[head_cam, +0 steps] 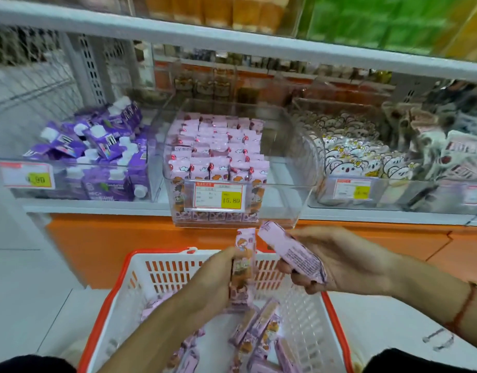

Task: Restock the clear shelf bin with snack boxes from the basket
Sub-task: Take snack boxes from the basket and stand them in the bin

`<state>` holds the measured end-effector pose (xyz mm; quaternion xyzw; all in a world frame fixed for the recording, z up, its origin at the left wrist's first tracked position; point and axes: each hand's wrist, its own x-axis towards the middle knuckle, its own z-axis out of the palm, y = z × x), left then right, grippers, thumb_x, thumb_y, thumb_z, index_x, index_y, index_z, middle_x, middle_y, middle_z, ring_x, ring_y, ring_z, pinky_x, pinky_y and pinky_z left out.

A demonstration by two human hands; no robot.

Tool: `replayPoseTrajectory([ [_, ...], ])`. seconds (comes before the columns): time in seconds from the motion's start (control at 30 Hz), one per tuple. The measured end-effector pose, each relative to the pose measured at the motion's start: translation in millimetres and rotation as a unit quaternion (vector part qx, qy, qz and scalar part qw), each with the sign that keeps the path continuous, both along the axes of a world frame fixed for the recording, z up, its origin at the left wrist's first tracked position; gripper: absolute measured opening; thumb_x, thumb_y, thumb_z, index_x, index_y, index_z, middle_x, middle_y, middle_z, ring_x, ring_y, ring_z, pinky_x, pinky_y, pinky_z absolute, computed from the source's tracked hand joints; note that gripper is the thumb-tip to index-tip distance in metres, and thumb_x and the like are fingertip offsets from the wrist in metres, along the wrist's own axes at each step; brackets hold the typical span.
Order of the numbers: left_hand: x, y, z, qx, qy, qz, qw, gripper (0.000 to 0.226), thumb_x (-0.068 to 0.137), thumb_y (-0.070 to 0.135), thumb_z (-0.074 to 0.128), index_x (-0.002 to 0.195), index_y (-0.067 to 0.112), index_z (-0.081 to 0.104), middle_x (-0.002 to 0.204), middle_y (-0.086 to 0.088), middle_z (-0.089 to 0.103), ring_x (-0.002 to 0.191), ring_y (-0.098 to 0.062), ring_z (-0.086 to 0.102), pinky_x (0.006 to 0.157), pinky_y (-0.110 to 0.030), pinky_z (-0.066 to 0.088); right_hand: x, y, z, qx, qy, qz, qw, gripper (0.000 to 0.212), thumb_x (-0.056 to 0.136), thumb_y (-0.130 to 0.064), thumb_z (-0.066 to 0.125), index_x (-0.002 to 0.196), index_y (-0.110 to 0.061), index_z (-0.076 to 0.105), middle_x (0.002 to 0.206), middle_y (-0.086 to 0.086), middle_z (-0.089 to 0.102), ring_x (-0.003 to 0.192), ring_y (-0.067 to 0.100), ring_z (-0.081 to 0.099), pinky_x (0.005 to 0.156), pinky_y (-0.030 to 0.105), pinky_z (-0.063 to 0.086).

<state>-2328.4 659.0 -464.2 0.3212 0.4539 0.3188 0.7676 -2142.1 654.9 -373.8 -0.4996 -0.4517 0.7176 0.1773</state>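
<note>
Nearest the camera, a white basket (119,300) with an orange rim is sitting on the floor, holding a loose heap of pink snack boxes (258,332); above it the left hand (210,281) is gripping one pink box (242,267) upright, fingers curled round its side; just to the right, the right hand (336,261) is holding a second box (291,251) tilted, printed back facing up, fingers wrapped under its near end; the two boxes are lying close together but apart; farther off, the clear shelf bin (291,168) is standing on the shelf, its left part packed with the same pink boxes and its right part bare; a price tag (218,196) is hanging on its front; purple cartons (97,146) are filling the bin to the left, and what seem to be white patterned packets (358,154) are filling the one to the right.
</note>
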Motion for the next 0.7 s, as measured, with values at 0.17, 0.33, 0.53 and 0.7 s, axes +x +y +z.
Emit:
replayPoseTrajectory([
  [0.17, -5, -18, 37, 0.194, 0.102, -0.005, 0.976, 0.024, 0.088, 0.032, 0.059, 0.112, 0.028, 0.059, 0.103, 0.007, 0.071, 0.081, -0.002, 0.069, 0.067, -0.018, 0.052, 16, -6, 36, 0.078, 0.020, 0.014, 0.997, 0.057, 0.064, 0.010, 0.068, 0.118, -0.004, 0.052, 0.089, 0.009, 0.064, 0.052, 0.011, 0.055, 0.040, 0.017, 0.042],
  [0.33, -13, -22, 83, 0.444, 0.228, 0.078, 0.863, 0.048, 0.075, 0.064, 0.052, 0.119, 0.046, 0.044, 0.114, 0.026, 0.060, 0.093, 0.005, 0.064, 0.078, -0.027, 0.056, 34, -15, 62, 0.226, -0.161, 0.021, 0.960, 0.039, 0.066, -0.012, 0.078, 0.103, -0.020, 0.073, 0.098, 0.000, 0.073, 0.077, 0.006, 0.069, 0.060, 0.016, 0.054],
  [0.53, 16, -9, 97, 0.463, 0.235, -0.009, 0.855, 0.041, 0.097, 0.034, 0.044, 0.135, 0.045, 0.033, 0.130, 0.021, 0.048, 0.118, -0.001, 0.051, 0.097, -0.032, 0.047, 19, -19, 56, 0.346, -0.170, -0.109, 0.916, 0.033, 0.065, -0.024, 0.083, 0.088, -0.012, 0.063, 0.070, 0.011, 0.072, 0.059, 0.017, 0.067, 0.049, 0.018, 0.049],
  [0.7, 41, -6, 92, 0.250, 0.082, -0.050, 0.964, 0.023, 0.097, 0.023, 0.047, 0.110, 0.039, 0.057, 0.096, 0.012, 0.071, 0.070, 0.001, 0.066, 0.061, -0.014, 0.050, 4, -11, 45, 0.391, -0.121, -0.269, 0.872, 0.025, 0.071, -0.038, 0.079, 0.065, -0.022, 0.061, 0.044, -0.008, 0.051, 0.036, 0.007, 0.044, 0.037, 0.015, 0.033],
])
